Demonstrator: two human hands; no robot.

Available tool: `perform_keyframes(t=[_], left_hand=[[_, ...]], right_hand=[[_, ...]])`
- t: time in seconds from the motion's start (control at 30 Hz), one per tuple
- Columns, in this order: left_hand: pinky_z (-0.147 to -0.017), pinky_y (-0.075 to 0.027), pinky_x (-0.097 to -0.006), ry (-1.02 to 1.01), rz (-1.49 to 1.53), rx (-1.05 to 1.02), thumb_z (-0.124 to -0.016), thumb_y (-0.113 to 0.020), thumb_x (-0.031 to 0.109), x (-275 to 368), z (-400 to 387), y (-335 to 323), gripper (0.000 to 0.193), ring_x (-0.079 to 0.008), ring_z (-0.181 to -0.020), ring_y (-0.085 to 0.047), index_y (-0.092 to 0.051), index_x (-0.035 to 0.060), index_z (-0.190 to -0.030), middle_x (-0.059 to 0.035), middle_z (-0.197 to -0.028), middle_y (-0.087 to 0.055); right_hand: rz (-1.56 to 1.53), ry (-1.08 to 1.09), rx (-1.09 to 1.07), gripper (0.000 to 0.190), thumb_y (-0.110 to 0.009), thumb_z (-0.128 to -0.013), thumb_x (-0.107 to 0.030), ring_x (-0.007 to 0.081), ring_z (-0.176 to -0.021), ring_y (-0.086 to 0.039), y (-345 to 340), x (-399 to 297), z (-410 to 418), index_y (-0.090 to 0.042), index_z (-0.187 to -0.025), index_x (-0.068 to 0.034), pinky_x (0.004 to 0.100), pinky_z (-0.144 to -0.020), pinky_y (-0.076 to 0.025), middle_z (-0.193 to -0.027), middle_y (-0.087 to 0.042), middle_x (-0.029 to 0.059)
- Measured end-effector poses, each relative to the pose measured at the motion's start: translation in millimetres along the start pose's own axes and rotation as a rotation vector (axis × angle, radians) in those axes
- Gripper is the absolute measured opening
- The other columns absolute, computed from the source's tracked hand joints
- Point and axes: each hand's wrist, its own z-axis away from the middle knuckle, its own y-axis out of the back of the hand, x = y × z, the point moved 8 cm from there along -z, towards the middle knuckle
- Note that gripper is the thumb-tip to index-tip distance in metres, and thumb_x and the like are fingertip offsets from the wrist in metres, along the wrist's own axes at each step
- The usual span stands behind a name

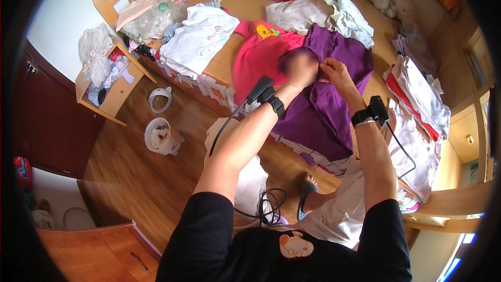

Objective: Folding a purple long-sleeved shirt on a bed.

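Note:
A purple garment (327,121) is spread over the bed mat in front of me, its lower part hanging toward the bed's front edge. My right hand (337,75) pinches the fabric near its middle between thumb and fingers. Close beside it, my left hand (301,69) is on a bunched part of the same garment and appears to grip it, though the picture is blurred there. Partly beneath the purple cloth lies a pink short-sleeved top (260,56) with a yellow bow-like decoration. To its left a white printed shirt (201,35) lies flat.
Light clothes (299,13) lie at the back of the bed; folded white and red ones (420,96) are stacked at right. At left are an open bedside drawer (113,76) with small clothes and a waste bin (162,137). Black cables hang from both wrist devices.

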Motion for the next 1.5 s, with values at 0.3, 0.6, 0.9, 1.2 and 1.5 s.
perform_keyframes(t=[0.3,0.6,0.9,1.2,1.5], left_hand=[[-0.033,-0.044,-0.0254,0.284,0.373,-0.034,-0.079,-0.059,0.004,-25.9,-3.7,-2.2,0.006,-0.0155,-0.042,-0.057,-0.059,-0.0011,-0.083,-0.0088,-0.067,-0.06],[-0.036,-0.044,-0.0258,0.248,0.305,-0.031,-0.078,-0.057,0.006,-18.1,-2.5,3.8,0.007,-0.0155,-0.045,-0.057,-0.058,0.0008,-0.082,-0.0069,-0.068,-0.057],[-0.046,-0.052,-0.0325,0.268,0.524,-0.027,-0.081,-0.055,0.001,-24.7,-10.4,26.8,0.004,-0.0231,-0.053,-0.062,-0.052,-0.0007,-0.082,-0.011,-0.07,-0.057],[-0.038,-0.043,-0.0262,0.457,0.554,-0.239,-0.085,-0.064,0.013,-39.5,8.7,-7.3,0.009,-0.0133,-0.044,-0.053,-0.06,0.0046,-0.088,-0.0031,-0.064,-0.057],[-0.061,-0.048,-0.0431,-0.497,-0.38,-0.047,-0.074,-0.065,0.007,17.2,21.1,-3.7,0.06,-0.0338,-0.068,-0.062,-0.045,0.0083,-0.13,-0.0204,-0.076,-0.06]], right_hand=[[0.058,-0.022,0.075,0.021,-0.055,-0.092,-0.021,0.0112,-0.075,-0.059,8.4,-3.5,-6.0,-0.06,-0.104,-0.004,0.0258,-0.066,-0.051,-0.089,-0.061,0.0018],[-0.051,-0.241,-0.229,0.032,-0.061,-0.088,-0.017,0.0113,-0.067,-0.059,5.3,25.2,-46.0,-0.054,-0.112,0.001,0.0236,-0.056,-0.049,-0.079,-0.058,0.0031],[-0.244,-0.165,0.141,0.015,-0.057,-0.089,-0.014,0.0136,-0.062,-0.06,19.6,25.5,-45.5,-0.054,-0.099,-0.003,0.0269,-0.053,-0.054,-0.079,-0.056,0.0026],[-0.472,-0.189,0.045,0.01,-0.057,-0.089,-0.012,0.0097,-0.065,-0.054,11.0,28.9,-35.0,-0.057,-0.098,-0.007,0.028,-0.059,-0.047,-0.077,-0.057,-0.0011],[-0.481,-0.227,-0.025,0.015,-0.063,-0.087,-0.023,0.0068,-0.055,-0.049,30.7,17.9,-17.7,-0.059,-0.095,-0.011,0.0234,-0.049,-0.039,-0.074,-0.056,-0.0032]])
